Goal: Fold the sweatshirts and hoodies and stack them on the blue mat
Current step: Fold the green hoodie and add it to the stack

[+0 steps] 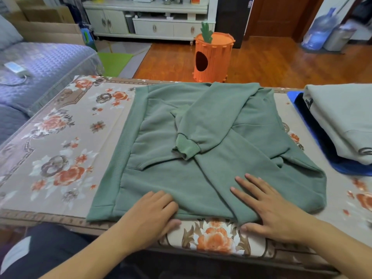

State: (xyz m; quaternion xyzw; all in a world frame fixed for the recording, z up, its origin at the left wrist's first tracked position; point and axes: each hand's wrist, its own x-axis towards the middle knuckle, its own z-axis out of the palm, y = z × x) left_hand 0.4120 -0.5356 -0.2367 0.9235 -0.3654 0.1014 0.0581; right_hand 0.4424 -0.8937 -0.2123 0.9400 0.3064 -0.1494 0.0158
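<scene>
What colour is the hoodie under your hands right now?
Sage green, cuffs and hem included; the head view shows the hoodie best.

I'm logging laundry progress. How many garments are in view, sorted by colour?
Green: 1, the hoodie lying on the table under both hands.
Grey: 1, folded on the blue mat.
Dark: 1, folded beneath the grey one.
Total: 3
</scene>
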